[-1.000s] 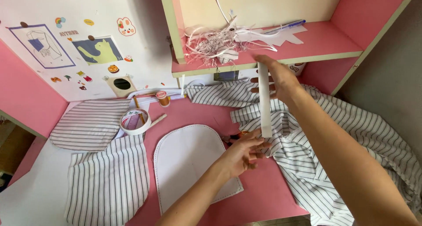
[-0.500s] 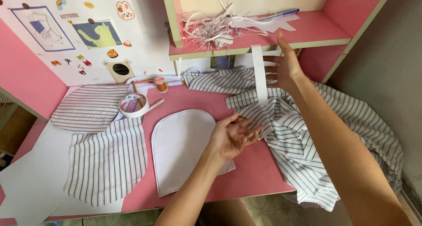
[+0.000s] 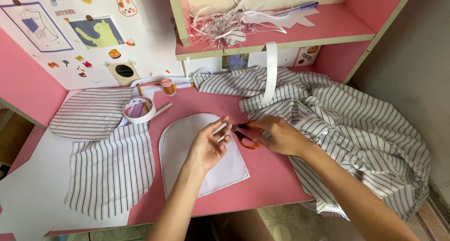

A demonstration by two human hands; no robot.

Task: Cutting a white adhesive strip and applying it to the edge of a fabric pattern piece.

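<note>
Orange-handled scissors [image 3: 244, 139] lie on the pink table [image 3: 272, 175], just right of a white rounded paper pattern [image 3: 180, 145] with a stitched-looking edge. The right hand [image 3: 277, 135] rests on the scissors, fingers curled over the handles; whether it grips them firmly cannot be told. The left hand [image 3: 207, 145] hovers over the pattern, its fingers half open and pinching a small white scrap [image 3: 222, 128] next to the scissor tips. Striped fabric [image 3: 347, 124] is heaped on the right side of the table, and 2 flat striped pieces [image 3: 110, 168] lie on the left. A roll of tape [image 3: 139, 109] sits near an orange thread spool [image 3: 167, 86]. A white paper strip [image 3: 270, 70] hangs from the shelf [image 3: 300, 34], which holds paper shreds [image 3: 220, 23].
</note>
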